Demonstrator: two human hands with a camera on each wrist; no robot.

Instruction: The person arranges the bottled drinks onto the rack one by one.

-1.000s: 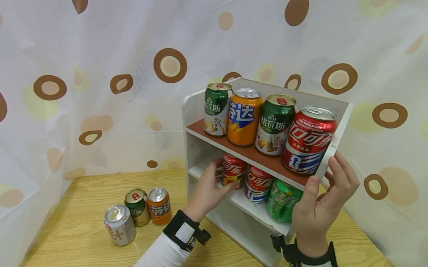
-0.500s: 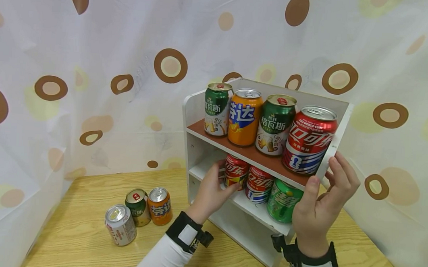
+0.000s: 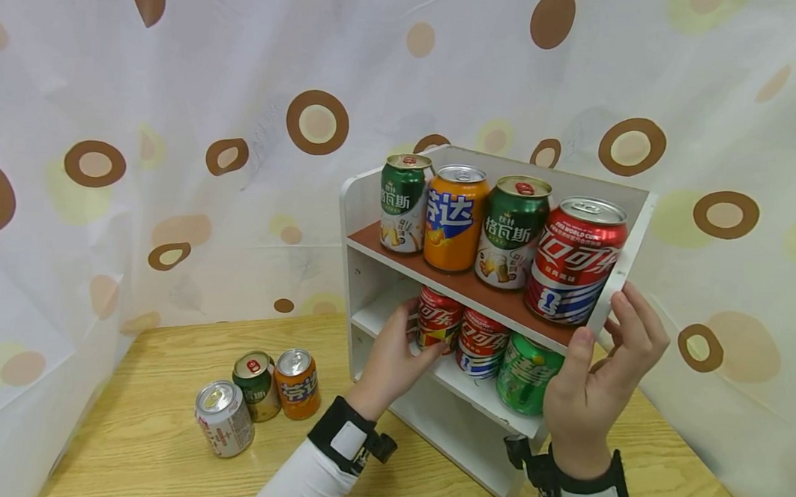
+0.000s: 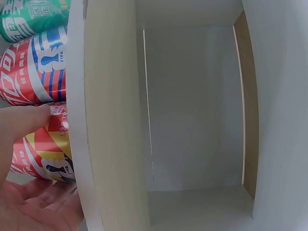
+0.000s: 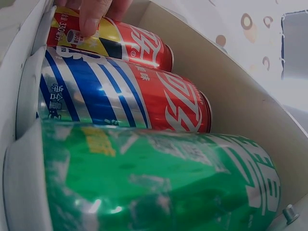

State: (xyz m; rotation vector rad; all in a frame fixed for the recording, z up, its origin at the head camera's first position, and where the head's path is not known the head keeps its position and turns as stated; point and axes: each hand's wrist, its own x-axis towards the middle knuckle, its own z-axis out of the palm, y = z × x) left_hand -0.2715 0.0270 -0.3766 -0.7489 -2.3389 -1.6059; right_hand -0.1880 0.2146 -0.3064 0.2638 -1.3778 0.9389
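My left hand [image 3: 395,353] grips a red cola can [image 3: 438,318] on the middle level of a small white shelf unit [image 3: 456,432], thumb across its front and fingers at its left side. In the left wrist view, the thumb overlaps the red and yellow label. Right beside that can stand a red, white and blue cola can [image 3: 481,344] and a green can [image 3: 529,374]. My right hand [image 3: 596,386] holds the unit's right side panel, its thumb at the front edge and its fingertips on the outer face.
Along the brown top shelf stand a green-and-white can [image 3: 403,204], an orange can [image 3: 455,218], another green-and-white can [image 3: 512,232] and a large red can [image 3: 576,261]. On the wooden table [image 3: 162,364] at left are a silver can [image 3: 224,419], a green-gold can [image 3: 256,386] and an orange can [image 3: 298,384].
My left hand has shifted slightly to the right with the red cola can, then stays still. My right hand and the shelf unit have not moved.
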